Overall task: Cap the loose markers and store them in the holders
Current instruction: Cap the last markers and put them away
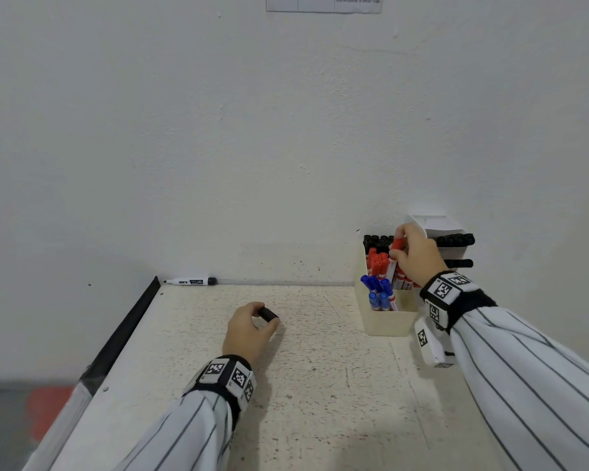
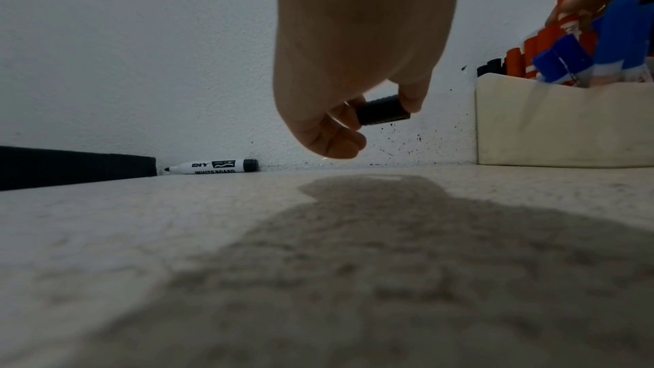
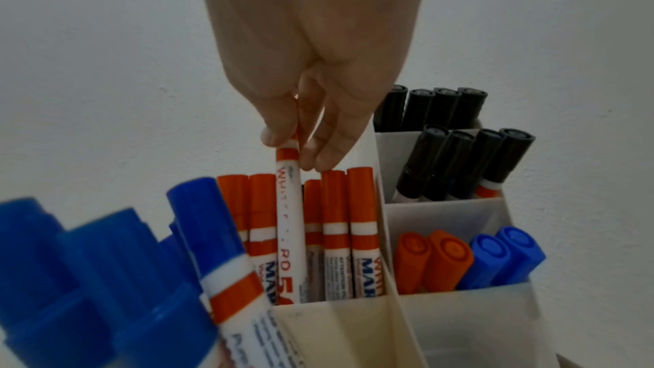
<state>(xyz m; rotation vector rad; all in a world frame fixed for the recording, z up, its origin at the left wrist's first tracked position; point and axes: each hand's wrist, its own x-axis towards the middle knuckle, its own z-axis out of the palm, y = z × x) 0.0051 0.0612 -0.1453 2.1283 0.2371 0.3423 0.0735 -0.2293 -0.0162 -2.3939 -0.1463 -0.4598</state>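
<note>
Trouble is possibly waiting at left: the uncapped black marker (image 1: 193, 281) is lying by the wall while the left hand (image 1: 250, 329) is pinching its black cap (image 1: 268, 314). At right, the right hand (image 1: 413, 251) is gripping a red marker (image 1: 393, 263) over the crowded holder (image 1: 388, 321), where it could jam.

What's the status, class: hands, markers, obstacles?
Left hand pinches black cap. Right hand lowers red marker into holder. Uncapped black marker by wall. Nothing blocking.

Bare table (image 1: 320, 385) between holder (image 1: 386, 321) and uncapped marker (image 1: 191, 281).
</note>
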